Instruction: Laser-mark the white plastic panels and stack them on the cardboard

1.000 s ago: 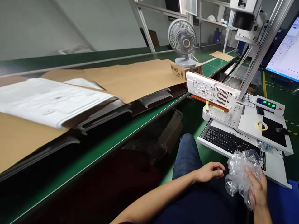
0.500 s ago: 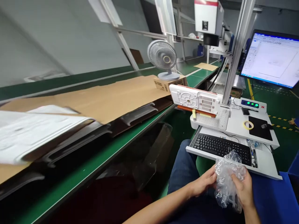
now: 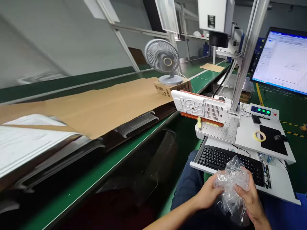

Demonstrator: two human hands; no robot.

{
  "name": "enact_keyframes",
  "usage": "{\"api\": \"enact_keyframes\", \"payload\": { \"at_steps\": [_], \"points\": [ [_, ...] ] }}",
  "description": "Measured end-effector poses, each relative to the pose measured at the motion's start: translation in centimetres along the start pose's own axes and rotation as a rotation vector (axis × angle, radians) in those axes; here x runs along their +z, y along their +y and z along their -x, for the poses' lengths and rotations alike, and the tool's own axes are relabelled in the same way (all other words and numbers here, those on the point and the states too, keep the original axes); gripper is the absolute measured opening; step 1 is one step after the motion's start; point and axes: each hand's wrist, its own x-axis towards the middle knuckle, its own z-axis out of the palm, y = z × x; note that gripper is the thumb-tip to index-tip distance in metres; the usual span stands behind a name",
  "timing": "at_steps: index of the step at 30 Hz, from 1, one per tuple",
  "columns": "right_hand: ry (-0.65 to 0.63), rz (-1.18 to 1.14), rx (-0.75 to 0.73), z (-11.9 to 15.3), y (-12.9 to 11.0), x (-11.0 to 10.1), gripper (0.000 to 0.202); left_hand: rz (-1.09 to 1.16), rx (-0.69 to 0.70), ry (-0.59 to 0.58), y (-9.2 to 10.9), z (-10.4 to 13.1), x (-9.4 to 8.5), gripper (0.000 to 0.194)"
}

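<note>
- Both left hand (image 3: 209, 193) and right hand (image 3: 250, 197) pinch crumpled clear plastic (image 3: 232, 182) from either side.
- The plastic hangs above the lap (image 3: 188, 185), partly hiding the black keyboard (image 3: 216, 158).
- Behind the keyboard, a white panel (image 3: 200, 106) stands on edge over a perforated plate (image 3: 218, 132).
- To the left, a grey fan (image 3: 162, 56) stands on a cardboard box (image 3: 183, 88) near brown sheets (image 3: 115, 103).
</note>
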Motion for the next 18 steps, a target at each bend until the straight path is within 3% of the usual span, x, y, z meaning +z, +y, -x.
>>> {"api": "enact_keyframes", "payload": {
  "at_steps": [3, 8, 11, 14, 16, 18],
  "points": [
    [-0.066, 0.036, -0.002, -1.9, 0.0, 2.8, 0.104, -0.099, 0.059, -0.023, 1.4, -0.5, -2.3, 0.036],
    [-0.049, 0.213, -0.004, -6.4, 1.1, 5.7, 0.070, -0.184, 0.100, 0.077, 2.5, -1.6, -5.8, 0.029],
    [-0.024, 0.270, -0.009, -8.9, 1.0, 5.9, 0.066, -0.044, 0.019, 0.068, 3.1, -2.2, -8.4, 0.043],
    [0.070, 0.332, -0.080, -11.4, -0.3, 5.1, 0.066, 0.098, 0.008, 0.043, 4.0, -3.2, -12.9, 0.058],
    [0.133, 0.377, -0.139, -13.3, -1.5, 4.3, 0.068, 0.077, 0.057, 0.154, 4.8, -4.4, -17.0, 0.058],
    [0.167, 0.399, -0.166, -15.3, -2.9, 3.9, 0.070, -0.006, 0.130, 0.336, 5.7, -6.3, -21.9, 0.055]
  ]
}}
